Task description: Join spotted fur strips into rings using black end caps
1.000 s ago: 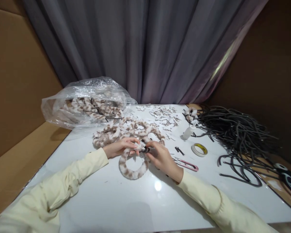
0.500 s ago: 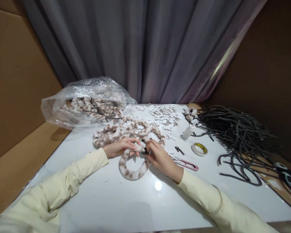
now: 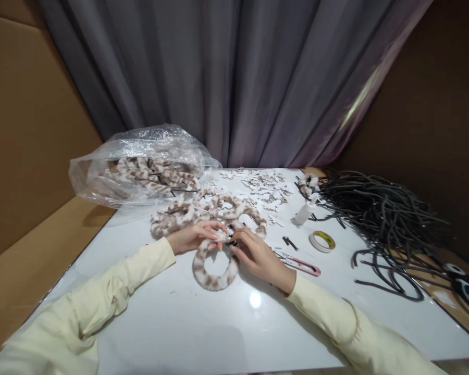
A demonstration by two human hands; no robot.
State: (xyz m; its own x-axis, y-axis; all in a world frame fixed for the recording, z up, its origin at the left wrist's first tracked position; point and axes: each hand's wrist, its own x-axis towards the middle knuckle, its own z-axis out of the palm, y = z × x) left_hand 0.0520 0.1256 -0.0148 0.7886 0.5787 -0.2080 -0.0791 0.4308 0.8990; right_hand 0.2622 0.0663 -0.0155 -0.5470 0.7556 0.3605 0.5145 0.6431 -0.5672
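Observation:
A fluffy white-and-brown ring (image 3: 214, 278) lies near the middle of the white table, its upper end between both hands. My left hand (image 3: 197, 236) pinches the ring's fur at the top left. My right hand (image 3: 256, 253) is closed at the top right, its fingertips on a small black piece (image 3: 231, 241) beside the fur; fingers partly cover this piece. More furry rings (image 3: 222, 207) lie just behind my hands.
A clear plastic bag (image 3: 148, 140) of furry pieces stands back left. To the right are a pink-handled cutter (image 3: 303, 266), a tape roll (image 3: 322, 241), a small bottle (image 3: 305, 212) and black cords (image 3: 383, 208). Small metal pieces (image 3: 263, 182) lie scattered behind.
My right fingers have shifted slightly left, closer to my left fingertips, and more of the black piece's end shows. My left hand still holds the ring.

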